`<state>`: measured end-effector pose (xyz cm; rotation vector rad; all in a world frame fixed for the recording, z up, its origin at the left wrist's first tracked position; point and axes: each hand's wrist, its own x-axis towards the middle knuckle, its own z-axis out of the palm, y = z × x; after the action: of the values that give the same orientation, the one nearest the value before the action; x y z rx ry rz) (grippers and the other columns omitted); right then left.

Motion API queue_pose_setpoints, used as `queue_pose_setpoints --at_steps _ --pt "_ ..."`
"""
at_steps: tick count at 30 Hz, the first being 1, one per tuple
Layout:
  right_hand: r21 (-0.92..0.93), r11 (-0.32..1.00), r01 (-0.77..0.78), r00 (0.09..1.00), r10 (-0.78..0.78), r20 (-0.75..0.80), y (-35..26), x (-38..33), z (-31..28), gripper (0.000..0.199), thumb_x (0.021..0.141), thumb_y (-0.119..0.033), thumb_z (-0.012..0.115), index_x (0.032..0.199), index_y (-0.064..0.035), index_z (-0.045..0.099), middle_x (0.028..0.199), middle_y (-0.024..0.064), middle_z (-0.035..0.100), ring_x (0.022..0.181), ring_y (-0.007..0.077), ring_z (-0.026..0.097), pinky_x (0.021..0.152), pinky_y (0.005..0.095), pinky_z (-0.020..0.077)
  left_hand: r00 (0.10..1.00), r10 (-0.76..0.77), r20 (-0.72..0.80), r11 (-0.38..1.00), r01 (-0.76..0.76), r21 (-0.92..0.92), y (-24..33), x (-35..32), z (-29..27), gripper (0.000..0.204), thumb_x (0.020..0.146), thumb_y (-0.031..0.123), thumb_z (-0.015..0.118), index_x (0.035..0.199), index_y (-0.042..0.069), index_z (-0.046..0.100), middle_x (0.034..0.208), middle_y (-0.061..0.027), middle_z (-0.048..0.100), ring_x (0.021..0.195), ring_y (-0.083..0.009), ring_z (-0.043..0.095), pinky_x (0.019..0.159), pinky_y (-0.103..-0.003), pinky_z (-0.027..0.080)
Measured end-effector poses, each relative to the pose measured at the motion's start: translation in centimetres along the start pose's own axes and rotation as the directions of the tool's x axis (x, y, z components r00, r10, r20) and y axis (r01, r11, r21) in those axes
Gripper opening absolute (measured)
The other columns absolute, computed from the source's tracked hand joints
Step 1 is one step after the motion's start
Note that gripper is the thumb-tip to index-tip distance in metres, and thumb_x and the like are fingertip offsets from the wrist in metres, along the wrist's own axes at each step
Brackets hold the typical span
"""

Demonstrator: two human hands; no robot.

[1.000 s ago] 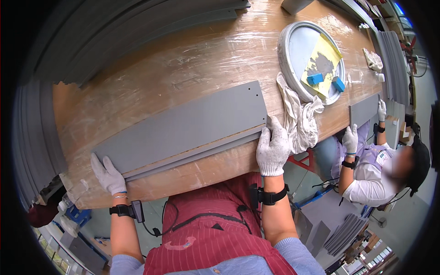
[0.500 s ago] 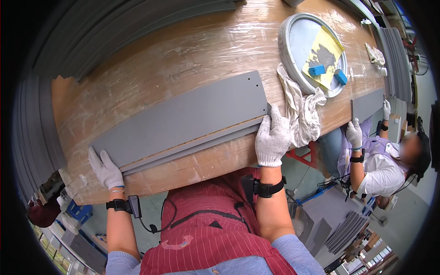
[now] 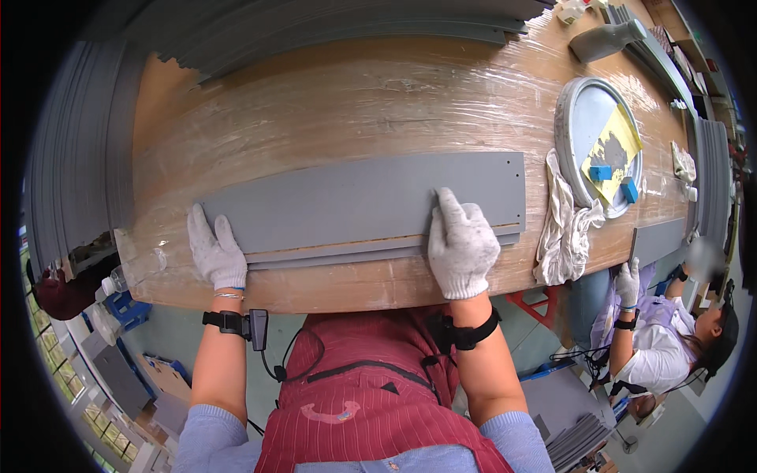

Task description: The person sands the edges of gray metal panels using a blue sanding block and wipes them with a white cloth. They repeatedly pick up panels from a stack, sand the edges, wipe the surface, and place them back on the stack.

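A long grey panel (image 3: 347, 197) lies across the table in front of me. A thin brown line runs along its near side, and small dark holes mark its right end. Another grey layer (image 3: 378, 256) shows beneath its near edge. My gloved left hand (image 3: 217, 254) grips the left end, thumb over the top and index finger along the end; the other fingers are partly hidden. Near the right end, my gloved right hand (image 3: 464, 248) touches the panel's surface with a stretched index finger. Its remaining fingers are curled, and I see nothing held in it.
Right of the panel lie a crumpled white cloth (image 3: 561, 248) and a round grey lid (image 3: 569, 134) bearing yellow paper and two blue blocks. Stacked grey panels line the table's left (image 3: 79, 150) and far sides. A grey bottle (image 3: 607, 41) lies far right. A co-worker (image 3: 658, 347) handles another panel.
My right hand has left the panel's right edge and come onto its top surface. The view has shifted and turned; the panel now looks more level. My left hand stays at the left end.
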<state>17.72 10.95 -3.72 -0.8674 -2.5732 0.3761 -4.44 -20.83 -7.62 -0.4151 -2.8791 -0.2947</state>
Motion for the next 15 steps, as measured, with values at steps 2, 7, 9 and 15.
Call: queue_pose_setpoints --at_steps 2,7,9,15 --pt "0.015 0.979 -0.204 0.959 0.203 -0.199 2.3 1.7 0.1 0.024 0.088 -0.011 0.069 0.112 -0.0109 0.072 0.082 0.0094 0.065 0.071 0.0281 0.065 0.064 0.0384 0.0532 1.000 -0.010 -0.015 0.999 0.011 0.031 -0.1 -0.4 -0.1 0.057 0.100 0.038 0.050 0.145 0.003 0.046 0.149 -0.0243 0.045 0.135 -0.0410 0.044 0.113 -0.046 0.035" --pt "-0.066 0.992 -0.107 0.993 0.104 -0.054 -4.3 2.5 3.7 0.031 0.087 -0.015 0.067 0.118 -0.0149 0.068 0.084 0.0096 0.065 0.071 0.0284 0.066 0.061 0.0404 0.0539 0.999 -0.008 -0.039 1.000 0.009 0.023 0.5 -0.2 -0.5 0.053 0.099 0.032 0.050 0.144 0.005 0.047 0.145 -0.0245 0.048 0.128 -0.0430 0.049 0.107 -0.049 0.039" --pt "-0.019 0.995 0.098 0.973 -0.091 0.210 -12.3 2.0 5.5 0.029 0.086 -0.017 0.064 0.115 -0.0160 0.062 0.081 0.0073 0.064 0.069 0.0270 0.067 0.058 0.0428 0.0542 1.000 -0.016 -0.010 0.999 0.016 -0.043 0.3 -0.4 -0.3 0.055 0.098 0.034 0.051 0.144 0.004 0.047 0.147 -0.0248 0.045 0.131 -0.0434 0.047 0.109 -0.049 0.038" --pt "0.310 0.920 0.239 0.900 -0.330 0.286 -20.4 0.3 6.6 0.023 0.088 -0.015 0.063 0.111 -0.0106 0.064 0.081 0.0099 0.065 0.071 0.0294 0.068 0.061 0.0392 0.0545 0.996 -0.035 0.085 0.885 0.071 -0.460 -5.9 -2.8 -3.2 0.068 0.095 0.050 0.053 0.143 0.001 0.049 0.153 -0.0253 0.038 0.141 -0.0431 0.037 0.119 -0.048 0.027"
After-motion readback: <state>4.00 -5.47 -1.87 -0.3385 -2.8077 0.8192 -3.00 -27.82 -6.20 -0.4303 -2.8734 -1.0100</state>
